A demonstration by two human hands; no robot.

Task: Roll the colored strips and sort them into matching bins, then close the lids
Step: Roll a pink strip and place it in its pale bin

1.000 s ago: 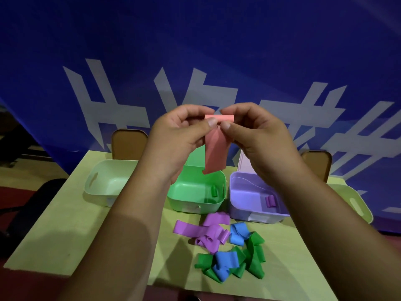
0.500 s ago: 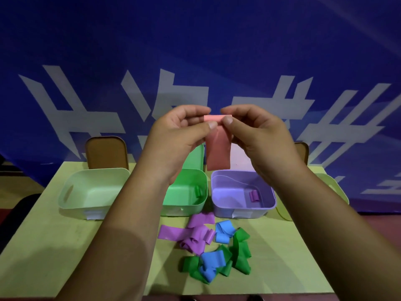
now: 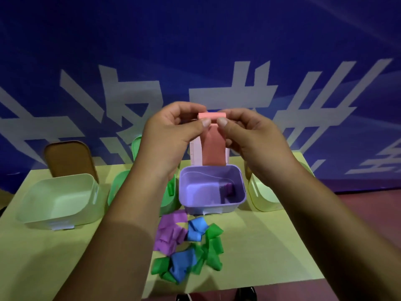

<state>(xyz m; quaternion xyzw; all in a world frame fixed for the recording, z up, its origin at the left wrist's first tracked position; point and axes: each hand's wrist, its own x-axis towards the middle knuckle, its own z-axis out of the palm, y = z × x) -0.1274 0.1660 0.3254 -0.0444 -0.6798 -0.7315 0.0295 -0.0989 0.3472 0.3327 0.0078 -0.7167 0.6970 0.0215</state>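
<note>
Blue backdrop, pink strip [image 3: 213,148] pinched between hands — left [image 3: 171,135], right [image 3: 249,137].

- My left hand [image 3: 171,137] and right hand [image 3: 249,137] pinch the rolled top of a pink strip [image 3: 213,151], its tail hanging above the purple bin [image 3: 212,206].
- A purple roll [image 3: 227,187] lies inside that bin.
- Loose purple, blue and green strips [image 3: 188,246] lie heaped on the counter [image 3: 260,246] just in front of the purple bin.

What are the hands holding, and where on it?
The left hand and right hand pinch the pink strip at its rolled top end; the rest hangs free.
</note>
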